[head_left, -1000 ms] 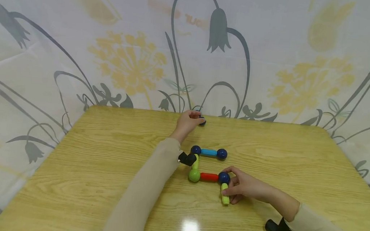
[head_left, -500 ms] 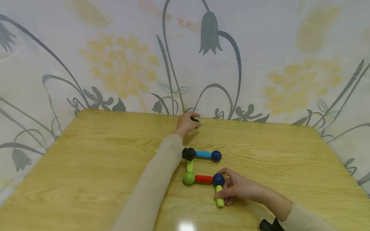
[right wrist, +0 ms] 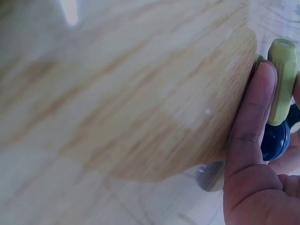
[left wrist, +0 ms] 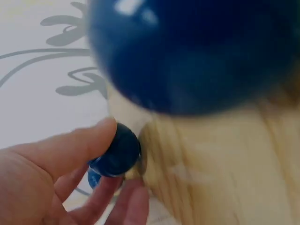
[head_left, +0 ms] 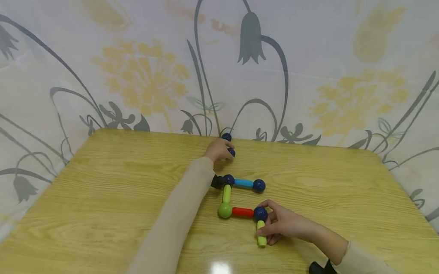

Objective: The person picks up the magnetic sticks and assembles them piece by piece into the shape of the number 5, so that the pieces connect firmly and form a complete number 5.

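Note:
At the table's far edge my left hand (head_left: 218, 149) pinches a dark blue ball (head_left: 231, 152) between thumb and fingers; the left wrist view shows the thumb on this ball (left wrist: 121, 152). Another dark blue ball (head_left: 226, 136) sits just beyond that hand. My right hand (head_left: 288, 222) holds a yellow-green rod (head_left: 261, 235) by its side, with fingers also around a dark blue ball (head_left: 260, 213). From that ball a red rod (head_left: 243, 212) runs left to a green ball (head_left: 225, 210). A second yellow-green rod (head_left: 227, 194) leads away from the green ball to a blue ball (head_left: 229, 180).
A light blue rod (head_left: 244, 183) joins that far blue ball to another blue ball (head_left: 259, 185) on its right. The wooden table (head_left: 122, 189) ends at a patterned cloth (head_left: 151, 63) behind. Black wrist cameras (head_left: 323, 272) sit on both sleeves.
My left hand has drawn slightly nearer with its blue ball, and the ball beyond it now shows more fully. My right hand keeps its hold on the rod. The head view has shifted a little.

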Demonstrator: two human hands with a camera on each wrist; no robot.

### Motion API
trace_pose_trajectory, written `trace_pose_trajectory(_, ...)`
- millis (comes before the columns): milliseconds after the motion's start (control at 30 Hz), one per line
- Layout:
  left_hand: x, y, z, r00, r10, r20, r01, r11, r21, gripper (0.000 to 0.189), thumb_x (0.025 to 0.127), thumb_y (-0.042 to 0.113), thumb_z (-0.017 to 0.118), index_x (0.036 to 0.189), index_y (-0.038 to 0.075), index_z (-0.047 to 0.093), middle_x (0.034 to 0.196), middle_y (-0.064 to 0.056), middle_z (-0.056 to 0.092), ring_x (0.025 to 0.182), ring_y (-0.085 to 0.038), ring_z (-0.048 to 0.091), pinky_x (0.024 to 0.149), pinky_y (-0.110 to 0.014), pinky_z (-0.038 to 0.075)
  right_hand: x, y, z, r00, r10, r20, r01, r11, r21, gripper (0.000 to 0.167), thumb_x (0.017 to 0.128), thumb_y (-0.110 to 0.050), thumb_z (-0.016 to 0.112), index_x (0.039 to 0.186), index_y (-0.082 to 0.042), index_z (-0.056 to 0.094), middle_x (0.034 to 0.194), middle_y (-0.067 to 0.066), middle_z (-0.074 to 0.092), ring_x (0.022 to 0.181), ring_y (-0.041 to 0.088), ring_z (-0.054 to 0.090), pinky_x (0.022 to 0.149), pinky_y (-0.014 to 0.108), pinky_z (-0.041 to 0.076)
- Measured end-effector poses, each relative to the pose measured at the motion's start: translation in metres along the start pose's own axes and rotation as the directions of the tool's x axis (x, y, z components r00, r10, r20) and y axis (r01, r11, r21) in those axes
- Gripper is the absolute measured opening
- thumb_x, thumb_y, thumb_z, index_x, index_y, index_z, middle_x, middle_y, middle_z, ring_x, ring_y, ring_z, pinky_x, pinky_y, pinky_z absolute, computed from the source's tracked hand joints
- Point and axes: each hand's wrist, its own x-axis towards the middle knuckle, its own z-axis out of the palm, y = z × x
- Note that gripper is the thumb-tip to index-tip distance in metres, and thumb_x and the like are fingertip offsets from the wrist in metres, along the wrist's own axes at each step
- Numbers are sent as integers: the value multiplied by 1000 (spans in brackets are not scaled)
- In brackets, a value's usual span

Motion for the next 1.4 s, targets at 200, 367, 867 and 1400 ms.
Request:
trace_pose_trajectory(200,-10,-9,-7,998,57,24,-56,998,-35,41,83,7,70,122,4,61,123,-15,54,105,-29,54,85,-35,47,-2,0,-1,1000,7,-3,-7,1000,-13,72,84,-18,70,135,3,24,81,15,57,66,22,62,63,35,55)
trace_pose_trajectory(367,-27,-14,-14,992,128,11,-126,989,-82,41,85,7,68,124,2,58,122,-16,54,111,-30,51,88,-39,46,-2,-3,0,1000,3,11,-3,1000,-6,71,85,-17,69,135,3,23,83,16,57,66,22,62,63,34,55)
trace_pose_trajectory(867,-84,-19,-20,975,221,-7,-219,964,-150,40,86,19,70,123,9,59,117,-9,57,100,-24,58,79,-31,50,0,-2,-1,999,-17,40,16,1000,23,65,89,-15,65,134,5,23,83,15,59,67,22,62,64,34,55)
trace_pose_trajectory(1400,-138,-24,-10,959,274,75,-252,942,-223,35,81,19,74,114,14,64,107,-3,62,90,-15,60,76,-26,51,2,-4,-1,999,-36,21,35,998,43,66,89,-11,63,136,8,21,81,12,62,64,20,62,62,34,55)
